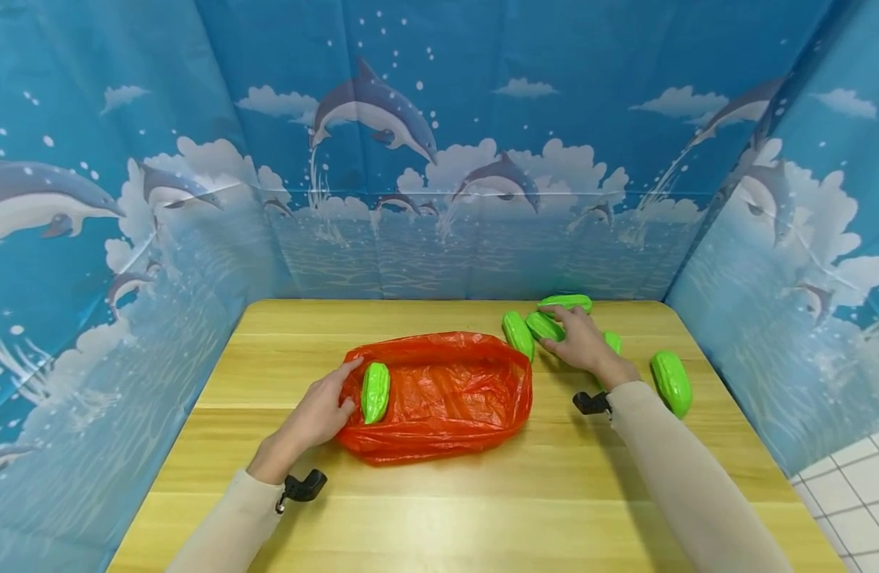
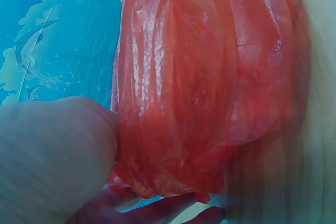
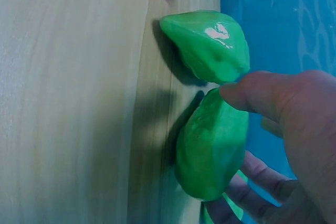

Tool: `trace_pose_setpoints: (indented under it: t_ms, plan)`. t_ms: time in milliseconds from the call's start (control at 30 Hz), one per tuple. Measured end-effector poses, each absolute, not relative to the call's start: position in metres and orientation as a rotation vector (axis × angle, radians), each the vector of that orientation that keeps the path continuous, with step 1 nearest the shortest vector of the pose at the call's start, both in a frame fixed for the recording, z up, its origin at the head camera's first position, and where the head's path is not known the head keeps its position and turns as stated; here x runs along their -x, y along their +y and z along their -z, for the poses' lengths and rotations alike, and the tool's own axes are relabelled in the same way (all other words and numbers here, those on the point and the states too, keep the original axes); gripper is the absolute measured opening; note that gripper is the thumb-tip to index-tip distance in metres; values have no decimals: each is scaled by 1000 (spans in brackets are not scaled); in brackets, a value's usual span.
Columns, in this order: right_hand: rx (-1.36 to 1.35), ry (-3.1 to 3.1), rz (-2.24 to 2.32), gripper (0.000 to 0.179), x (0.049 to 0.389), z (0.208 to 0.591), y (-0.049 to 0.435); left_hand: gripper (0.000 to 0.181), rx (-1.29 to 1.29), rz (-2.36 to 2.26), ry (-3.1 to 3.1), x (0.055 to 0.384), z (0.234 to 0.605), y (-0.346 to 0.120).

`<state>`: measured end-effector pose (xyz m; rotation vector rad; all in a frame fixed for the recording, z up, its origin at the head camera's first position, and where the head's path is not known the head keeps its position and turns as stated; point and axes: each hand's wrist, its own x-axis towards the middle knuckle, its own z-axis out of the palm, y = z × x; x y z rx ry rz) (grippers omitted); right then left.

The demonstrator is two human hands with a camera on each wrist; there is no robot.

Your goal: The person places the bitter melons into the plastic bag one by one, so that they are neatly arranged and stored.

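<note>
A red plastic bag (image 1: pixel 439 442) lies spread wide open on the table, with one green ridged gourd (image 1: pixel 375 392) inside at its left end. My left hand (image 1: pixel 312 414) grips the bag's left edge; its fingers show beneath the red film in the left wrist view. To the right of the bag, my right hand (image 1: pixel 583 342) has thumb and fingers round another green gourd (image 3: pixel 212 145), thumb at one end and fingertips at the other. A second gourd (image 3: pixel 212 45) lies just beyond the thumb, towards the bag.
Behind the right hand lies a green gourd (image 1: pixel 567 302) near the table's back edge. One more gourd (image 1: pixel 611 342) is partly hidden by the hand, and another (image 1: pixel 671 383) lies farther right. Blue dolphin-print curtains (image 1: pixel 468 239) enclose the wooden table (image 1: pixel 439 517).
</note>
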<state>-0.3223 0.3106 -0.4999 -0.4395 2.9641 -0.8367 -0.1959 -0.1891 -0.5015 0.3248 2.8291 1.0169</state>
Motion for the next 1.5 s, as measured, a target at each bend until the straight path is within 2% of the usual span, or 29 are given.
trace_pose_setpoints:
  t_ms: [700,1133,1500]
  plan:
    - [438,2985,802,74,328,502,311,80,-287,-1034,2847,198,499,-186]
    - [451,2991,801,66,325,517,306,80,-246,-1053,2842,193,503,-187]
    - [461,3003,818,67,327,516,306,79,-236,-1045,2820,199,501,-189]
